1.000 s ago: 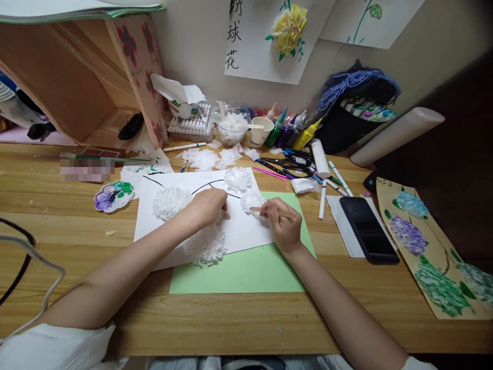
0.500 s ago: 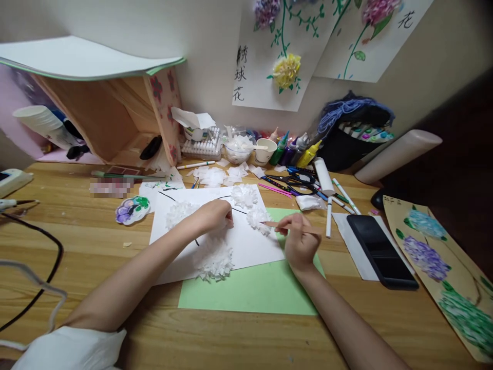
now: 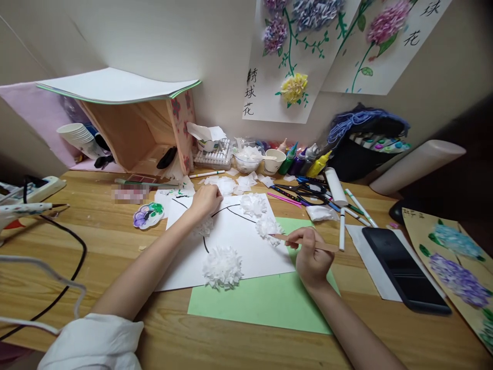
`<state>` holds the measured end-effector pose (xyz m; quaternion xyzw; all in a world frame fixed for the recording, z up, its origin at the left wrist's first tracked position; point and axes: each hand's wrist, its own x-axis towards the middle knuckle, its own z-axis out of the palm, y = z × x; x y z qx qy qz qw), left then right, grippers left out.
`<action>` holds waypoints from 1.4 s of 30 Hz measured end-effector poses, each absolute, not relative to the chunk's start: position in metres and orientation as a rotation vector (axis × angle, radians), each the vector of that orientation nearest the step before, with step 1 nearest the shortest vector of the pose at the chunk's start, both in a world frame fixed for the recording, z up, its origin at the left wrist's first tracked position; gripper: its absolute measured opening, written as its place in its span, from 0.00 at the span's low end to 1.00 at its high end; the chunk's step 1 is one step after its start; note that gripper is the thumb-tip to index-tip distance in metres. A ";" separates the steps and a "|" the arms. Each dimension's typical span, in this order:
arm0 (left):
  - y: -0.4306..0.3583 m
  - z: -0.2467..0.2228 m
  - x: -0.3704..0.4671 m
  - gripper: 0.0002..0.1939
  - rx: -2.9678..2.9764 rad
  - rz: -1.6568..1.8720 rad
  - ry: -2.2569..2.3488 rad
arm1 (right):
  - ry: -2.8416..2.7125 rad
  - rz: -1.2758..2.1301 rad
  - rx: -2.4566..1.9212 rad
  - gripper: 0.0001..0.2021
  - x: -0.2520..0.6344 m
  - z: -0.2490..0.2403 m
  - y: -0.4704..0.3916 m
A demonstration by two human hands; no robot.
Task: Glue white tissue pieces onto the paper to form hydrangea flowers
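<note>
White sheet, in the head view: lying on the desk, partly over green paper, bearing tufted white flowers. Pencil pinched in the right hand, tip near the rightmost flower. Left hand curled near white tissue scraps; cannot tell whether pinching anything.
</note>
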<state>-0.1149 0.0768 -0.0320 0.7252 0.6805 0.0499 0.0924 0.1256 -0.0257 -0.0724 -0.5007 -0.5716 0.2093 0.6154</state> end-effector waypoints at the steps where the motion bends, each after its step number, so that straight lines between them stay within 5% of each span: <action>1: 0.077 -0.031 -0.115 0.10 2.155 0.161 2.015 | -1.318 0.477 -1.154 0.20 0.126 -0.073 -0.026; 6: 0.074 -0.012 -0.118 0.10 2.152 0.185 1.885 | -1.298 0.462 -1.140 0.21 0.127 -0.072 -0.026; 15: 0.036 0.009 -0.076 0.08 2.121 0.063 0.923 | -1.224 0.422 -1.047 0.20 0.128 -0.069 -0.027; 28: 0.027 -0.033 -0.050 0.07 2.477 0.170 1.319 | -1.938 0.238 -1.018 0.12 0.123 -0.064 -0.025; 42: 0.032 -0.031 -0.060 0.10 2.257 0.003 1.315 | -1.935 0.138 -1.128 0.13 0.121 -0.066 -0.022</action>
